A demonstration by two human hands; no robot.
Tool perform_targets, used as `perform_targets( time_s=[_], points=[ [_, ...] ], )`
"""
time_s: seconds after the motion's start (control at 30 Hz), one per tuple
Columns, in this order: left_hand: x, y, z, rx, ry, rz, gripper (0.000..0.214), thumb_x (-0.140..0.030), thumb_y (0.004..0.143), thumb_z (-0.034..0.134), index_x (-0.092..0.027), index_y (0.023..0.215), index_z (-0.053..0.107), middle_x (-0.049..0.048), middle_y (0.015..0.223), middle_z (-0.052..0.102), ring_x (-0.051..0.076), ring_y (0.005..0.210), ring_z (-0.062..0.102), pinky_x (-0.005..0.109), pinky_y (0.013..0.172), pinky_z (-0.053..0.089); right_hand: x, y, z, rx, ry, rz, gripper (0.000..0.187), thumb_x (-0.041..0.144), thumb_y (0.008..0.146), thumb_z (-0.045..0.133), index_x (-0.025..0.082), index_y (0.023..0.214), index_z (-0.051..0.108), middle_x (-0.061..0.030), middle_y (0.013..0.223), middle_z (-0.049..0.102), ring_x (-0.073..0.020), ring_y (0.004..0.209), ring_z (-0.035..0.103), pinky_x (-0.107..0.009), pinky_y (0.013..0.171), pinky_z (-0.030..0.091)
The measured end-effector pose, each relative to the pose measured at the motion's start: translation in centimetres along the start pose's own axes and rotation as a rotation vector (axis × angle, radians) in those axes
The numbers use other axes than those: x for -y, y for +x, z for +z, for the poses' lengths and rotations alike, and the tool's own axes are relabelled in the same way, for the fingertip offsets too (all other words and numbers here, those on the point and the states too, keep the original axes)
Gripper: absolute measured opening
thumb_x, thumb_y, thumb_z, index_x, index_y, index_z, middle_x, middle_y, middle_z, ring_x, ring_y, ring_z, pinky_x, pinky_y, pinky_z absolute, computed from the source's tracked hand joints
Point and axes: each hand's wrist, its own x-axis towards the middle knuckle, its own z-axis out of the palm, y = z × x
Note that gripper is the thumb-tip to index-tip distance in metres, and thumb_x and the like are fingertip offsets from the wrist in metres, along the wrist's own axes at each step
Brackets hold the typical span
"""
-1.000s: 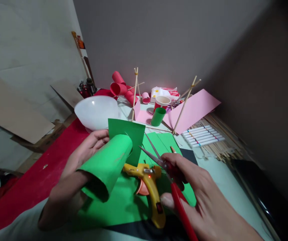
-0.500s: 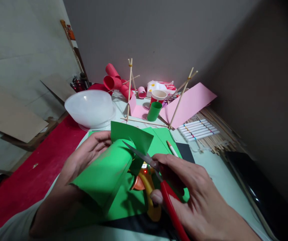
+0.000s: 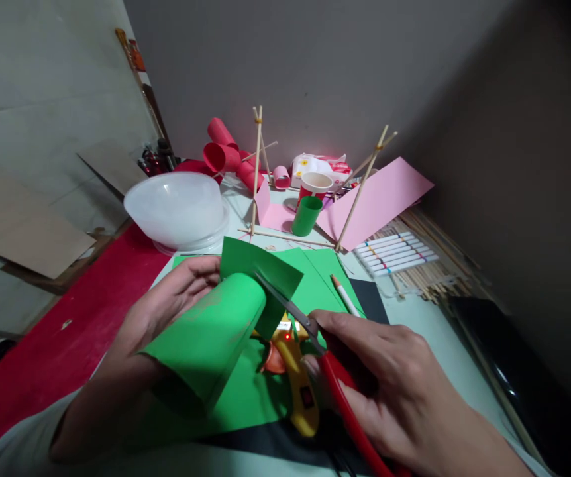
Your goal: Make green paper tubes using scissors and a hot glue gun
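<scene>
My left hand (image 3: 173,298) is wrapped around a rolled green paper tube (image 3: 210,324), which lies tilted above the table. At the tube's far end a flat green paper flap (image 3: 260,265) stands out. Red-handled scissors (image 3: 293,308) are gripped in my right hand (image 3: 385,371), their blades against the flap beside the tube's rim. Beneath the hands lies a yellow glue gun (image 3: 298,391) with a small red light lit, on green paper sheets (image 3: 250,404). Part of the left hand's fingers is hidden behind the tube.
A translucent bowl (image 3: 176,209) stands at left. Behind are stick frames (image 3: 256,172), pink paper (image 3: 379,205), a small green tube (image 3: 307,215), a paper cup (image 3: 315,182) and red tubes (image 3: 220,158). To the right lie a pencil (image 3: 345,295), markers (image 3: 395,253) and wooden sticks (image 3: 429,281).
The scissors have shifted slightly, and their blades now look closer together, at the flap. My left hand keeps its hold on the green tube. The view has tilted a little.
</scene>
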Motion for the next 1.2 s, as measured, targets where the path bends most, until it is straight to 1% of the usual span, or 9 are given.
perform_targets(
  time_s=[0.17, 0.33, 0.47, 0.63, 0.73, 0.8, 0.97, 1.07, 1.2],
  points=[
    [-0.7, -0.9, 0.4, 0.024, 0.166, 0.027, 0.029, -0.023, 0.069, 0.088, -0.024, 0.098, 0.084, 0.0062, 0.098, 0.081, 0.025, 0.094, 0.079, 0.019, 0.071, 0.063, -0.1, -0.1, -0.7, 0.018, -0.052, -0.028, 0.013, 0.022, 0.098, 0.054, 0.019, 0.106, 0.064, -0.007, 0.094, 0.079, -0.0152, 0.066, 0.072, -0.022, 0.058, 0.052],
    [-1.4, -1.3, -0.3, 0.061, 0.283, -0.032, 0.038, -0.028, 0.067, 0.089, -0.023, 0.105, 0.083, 0.01, 0.107, 0.081, 0.035, 0.107, 0.077, 0.026, 0.072, 0.065, -0.2, 0.2, -1.4, 0.051, -0.069, -0.025, 0.011, 0.024, 0.099, 0.055, 0.019, 0.098, 0.064, -0.0043, 0.082, 0.076, -0.0125, 0.055, 0.065, -0.021, 0.051, 0.046],
    [-1.8, -0.6, -1.2, 0.061, 0.317, -0.004, 0.036, -0.028, 0.07, 0.086, -0.025, 0.106, 0.083, 0.0092, 0.111, 0.081, 0.034, 0.111, 0.075, 0.027, 0.081, 0.065, -0.3, 0.4, -1.8, 0.101, -0.068, -0.019, 0.013, 0.024, 0.1, 0.053, 0.018, 0.097, 0.065, -0.0022, 0.075, 0.072, -0.0125, 0.054, 0.062, -0.022, 0.051, 0.044],
    [-2.3, -0.1, -1.4, 0.197, 0.375, -0.045, 0.047, -0.023, 0.051, 0.095, -0.028, 0.097, 0.085, 0.0083, 0.098, 0.082, 0.04, 0.109, 0.076, 0.037, 0.086, 0.067, -0.4, 0.4, -2.0, 0.151, -0.038, 0.068, 0.009, 0.026, 0.098, 0.061, 0.02, 0.099, 0.067, 0.0013, 0.069, 0.068, -0.0108, 0.05, 0.053, -0.022, 0.049, 0.04],
    [-2.1, -0.6, -1.4, 0.08, 0.374, 0.046, 0.042, -0.031, 0.061, 0.092, -0.029, 0.103, 0.084, 0.0074, 0.108, 0.081, 0.037, 0.118, 0.073, 0.032, 0.091, 0.064, -0.2, 0.5, -2.0, 0.179, -0.027, 0.141, 0.012, 0.033, 0.094, 0.067, 0.022, 0.099, 0.068, 0.001, 0.07, 0.07, -0.0124, 0.051, 0.053, -0.023, 0.048, 0.039],
    [-1.9, -0.7, -1.6, 0.037, 0.351, 0.045, 0.043, -0.03, 0.063, 0.091, -0.028, 0.105, 0.083, 0.0076, 0.116, 0.08, 0.036, 0.124, 0.07, 0.029, 0.092, 0.063, -0.1, 0.5, -2.1, 0.197, -0.024, 0.16, 0.016, 0.037, 0.094, 0.067, 0.023, 0.101, 0.067, 0.0002, 0.074, 0.072, -0.0136, 0.055, 0.056, -0.024, 0.05, 0.041],
    [-2.0, -0.2, -1.9, 0.166, 0.271, -0.09, 0.051, -0.018, 0.049, 0.095, -0.026, 0.097, 0.084, 0.0098, 0.111, 0.081, 0.04, 0.12, 0.071, 0.033, 0.087, 0.066, -0.1, 0.6, -1.7, 0.198, -0.01, 0.161, 0.022, 0.045, 0.095, 0.067, 0.024, 0.104, 0.066, 0.0018, 0.081, 0.073, -0.0137, 0.064, 0.061, -0.024, 0.059, 0.047],
    [-2.2, -0.4, -1.3, 0.114, 0.327, -0.046, 0.045, -0.028, 0.065, 0.089, -0.027, 0.109, 0.082, 0.0081, 0.118, 0.079, 0.035, 0.119, 0.072, 0.029, 0.087, 0.065, -0.2, 0.5, -1.5, 0.213, -0.022, 0.154, 0.025, 0.046, 0.094, 0.069, 0.024, 0.105, 0.065, 0.0019, 0.085, 0.072, -0.0133, 0.065, 0.06, -0.024, 0.058, 0.043],
    [-2.4, -0.8, -0.5, 0.117, 0.435, -0.09, 0.044, -0.037, 0.076, 0.081, -0.026, 0.119, 0.08, 0.0091, 0.121, 0.078, 0.029, 0.115, 0.074, 0.021, 0.082, 0.062, -0.2, 0.4, -1.5, 0.257, 0.009, 0.146, 0.025, 0.048, 0.097, 0.065, 0.023, 0.099, 0.064, 0.0042, 0.073, 0.065, -0.012, 0.058, 0.051, -0.025, 0.056, 0.04]
  ],
)
